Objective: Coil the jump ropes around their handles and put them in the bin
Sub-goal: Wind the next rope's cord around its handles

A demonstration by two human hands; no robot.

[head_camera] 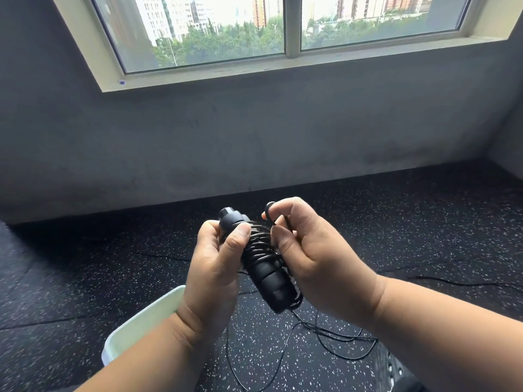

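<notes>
My left hand (216,264) grips the two black jump rope handles (267,274), held together and tilted, with thin black rope wound several times around their middle. To the right of them, my right hand (305,250) pinches a small loop of the rope (269,213) between thumb and forefinger. Loose rope (334,339) hangs from the lower end of the handles and lies in curves on the floor below. The pale green bin (144,321) stands at the lower left, mostly hidden behind my left forearm.
The floor (85,278) is black rubber matting with white speckles and visible seams. A grey wall (254,137) with a wide window (283,29) rises straight ahead. A dark perforated object (396,372) shows at the bottom right edge.
</notes>
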